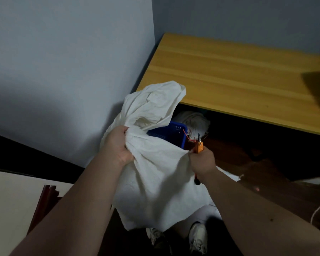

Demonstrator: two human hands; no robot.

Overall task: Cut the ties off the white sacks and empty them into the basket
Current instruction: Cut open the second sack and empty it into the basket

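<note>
Left hand (119, 145) fingers curled, bunching white sack (155, 172), right hand (201, 161) gripping sack edge plus orange cutters (199, 144), blue basket (171, 133) beyond fingertips, no legible writing

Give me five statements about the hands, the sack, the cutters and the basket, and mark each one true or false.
1. The left hand grips a bunch of the white sack. True.
2. The right hand is empty. False: it holds orange-handled cutters and also a fold of the sack.
3. The blue basket stands on top of the wooden table. False: it sits low down, below the table's edge, behind the sack.
4. The cutters point away from the person, toward the space under the table. True.
5. The sack lies flat on the floor. False: both hands hold it up in front of the person, over their shoes.
</note>
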